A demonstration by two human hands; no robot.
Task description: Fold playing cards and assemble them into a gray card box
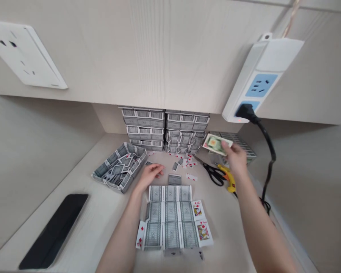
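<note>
My left hand (149, 175) rests flat on the desk with its fingers stretched out, just above a flat sheet of joined playing cards (172, 218). A small folded card piece (174, 179) lies just right of its fingertips. My right hand (236, 158) is raised over the right side of the desk and pinches a single playing card with a green and yellow face (216, 143). Loose small cards (187, 161) lie scattered between the two hands.
Stacks of boxes made of cards (165, 129) stand against the back wall, and an open card tray (119, 167) sits at the left. Black scissors (213, 172), a yellow glue gun (229, 179), a black phone (54, 229), a power strip (258, 77) with a hanging cable (268, 151).
</note>
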